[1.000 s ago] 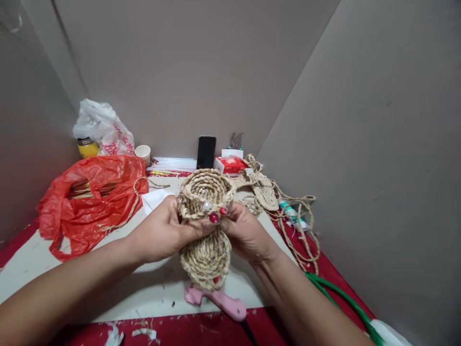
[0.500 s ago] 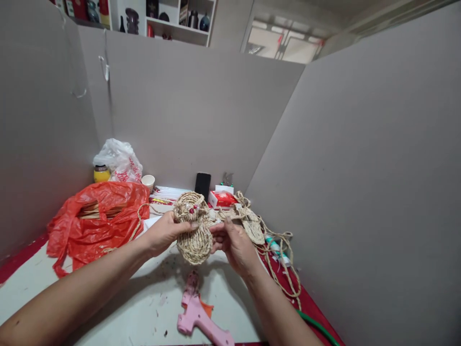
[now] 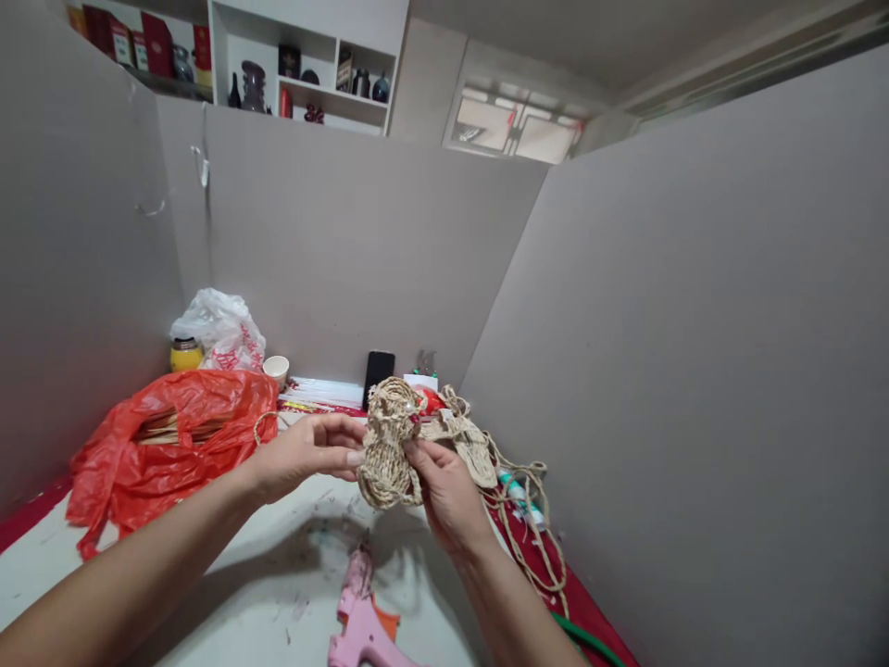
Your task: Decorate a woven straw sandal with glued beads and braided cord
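A small woven straw slipper [image 3: 387, 443] with red and pearl beads is held up above the white table [image 3: 208, 593]. My right hand [image 3: 444, 486] pinches its lower right edge from below. My left hand [image 3: 306, 451] is beside its left edge, fingers loosely extended, with the fingertips touching the weave. A second woven straw sandal [image 3: 472, 445] with braided cords lies on the table just behind and to the right.
A pink glue gun [image 3: 365, 625] lies below the hands. A red plastic bag [image 3: 167, 440] of straw sits left, with a white bag [image 3: 219, 329], yellow jar [image 3: 186, 353] and paper cup [image 3: 276, 369] behind. A phone [image 3: 379, 375] leans on the grey partition. Braided cord [image 3: 534, 519] trails right.
The view tilted up, revealing shelves above the partition. The slipper has turned from face-up to on edge. My left hand has loosened its grip, and my right hand now pinches the slipper.
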`<state>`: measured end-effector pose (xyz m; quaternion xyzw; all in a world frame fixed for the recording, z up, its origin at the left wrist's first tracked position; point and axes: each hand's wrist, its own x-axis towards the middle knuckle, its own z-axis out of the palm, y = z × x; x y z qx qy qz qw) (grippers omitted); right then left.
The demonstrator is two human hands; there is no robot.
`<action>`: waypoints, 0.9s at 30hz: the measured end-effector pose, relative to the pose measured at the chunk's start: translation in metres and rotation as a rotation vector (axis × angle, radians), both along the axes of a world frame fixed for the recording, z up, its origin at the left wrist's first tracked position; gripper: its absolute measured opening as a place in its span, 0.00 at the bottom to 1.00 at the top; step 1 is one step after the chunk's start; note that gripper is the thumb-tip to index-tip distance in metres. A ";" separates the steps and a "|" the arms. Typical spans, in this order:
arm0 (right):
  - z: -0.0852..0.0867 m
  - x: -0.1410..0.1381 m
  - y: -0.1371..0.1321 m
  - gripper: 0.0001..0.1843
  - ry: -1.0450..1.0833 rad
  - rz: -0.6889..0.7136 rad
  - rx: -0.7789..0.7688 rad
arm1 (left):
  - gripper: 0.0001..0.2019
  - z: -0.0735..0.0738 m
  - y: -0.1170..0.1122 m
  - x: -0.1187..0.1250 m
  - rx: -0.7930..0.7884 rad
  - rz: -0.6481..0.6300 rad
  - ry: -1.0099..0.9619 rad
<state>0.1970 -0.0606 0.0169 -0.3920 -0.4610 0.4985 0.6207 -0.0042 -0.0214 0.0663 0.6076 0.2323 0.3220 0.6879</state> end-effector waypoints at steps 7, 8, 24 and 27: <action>0.002 -0.009 -0.007 0.16 0.044 -0.014 0.017 | 0.13 0.003 0.002 -0.002 0.010 0.138 -0.009; 0.002 -0.010 -0.007 0.16 0.046 -0.019 0.020 | 0.13 0.004 0.003 -0.003 0.020 0.130 -0.006; 0.000 -0.014 -0.012 0.19 -0.015 -0.072 0.037 | 0.11 -0.012 0.006 0.005 0.027 0.129 -0.014; 0.002 -0.015 -0.013 0.19 0.001 -0.040 0.021 | 0.10 -0.014 0.007 0.005 -0.019 0.152 -0.048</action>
